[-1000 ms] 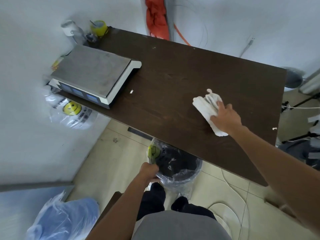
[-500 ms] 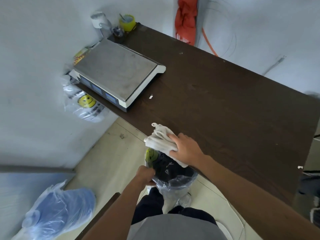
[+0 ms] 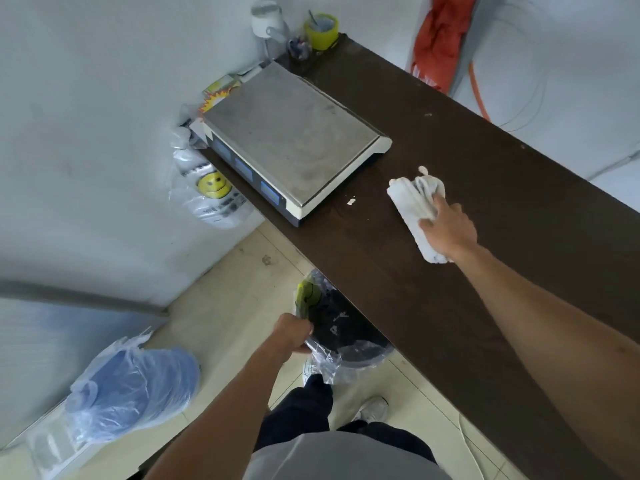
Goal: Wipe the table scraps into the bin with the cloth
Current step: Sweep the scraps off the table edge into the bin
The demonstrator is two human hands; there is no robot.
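Observation:
A rolled white cloth [image 3: 412,206] lies on the dark wooden table [image 3: 485,188], and my right hand [image 3: 448,230] presses down on its near half. A small white scrap [image 3: 350,201] sits on the table just left of the cloth, near the scale's corner. Two tinier specks [image 3: 428,115] lie further back. Below the table's front edge stands the black bin [image 3: 349,336] lined with a clear plastic bag. My left hand [image 3: 292,332] grips the bin's rim and liner on its left side. Part of the bin is hidden under the table edge.
A grey-topped weighing scale [image 3: 294,140] fills the table's left end, with cups and a yellow tape roll [image 3: 321,29] behind it. A smiley-face plastic bag [image 3: 211,188] hangs off the table's left end. A blue-filled bag [image 3: 135,389] lies on the floor. Orange fabric [image 3: 440,39] hangs on the wall.
My right hand has carried the cloth from the table's front edge above the bin back up onto the table, near the scale. My left hand stays on the bin.

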